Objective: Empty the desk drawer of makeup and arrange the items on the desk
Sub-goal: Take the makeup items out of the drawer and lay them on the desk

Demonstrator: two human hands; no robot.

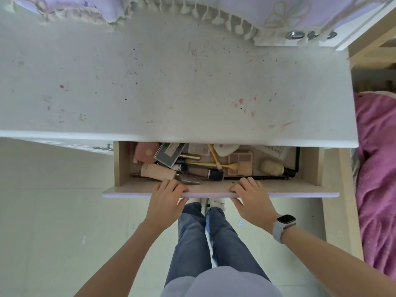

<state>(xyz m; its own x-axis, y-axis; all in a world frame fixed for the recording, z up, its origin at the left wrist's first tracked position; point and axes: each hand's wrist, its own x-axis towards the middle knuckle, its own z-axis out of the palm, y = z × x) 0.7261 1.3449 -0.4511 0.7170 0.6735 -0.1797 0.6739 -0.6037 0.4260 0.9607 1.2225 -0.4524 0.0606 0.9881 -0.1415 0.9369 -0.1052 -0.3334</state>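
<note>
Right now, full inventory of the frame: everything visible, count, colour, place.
desk: 1, white, stained top, upper frame
drawer: 1, tan inside with lilac front, pulled open under the desk
pouch: 1, pink, drawer left rear
grey palette: 1, grey, beside the pouch
foundation tube: 1, beige, drawer left front
concealer tube: 1, brown with dark cap, drawer centre
yellow brushes: at least 2, yellow handles, drawer centre
contour palette: 1, tan pans, right of centre
sponge: 1, cream, drawer right
black pencil: 1, black, along the front wall
blanket: 1, pink, right edge
watch: 1, white strap, right wrist
left hand: 1, grips the drawer front
right hand: 1, grips the drawer front
</note>
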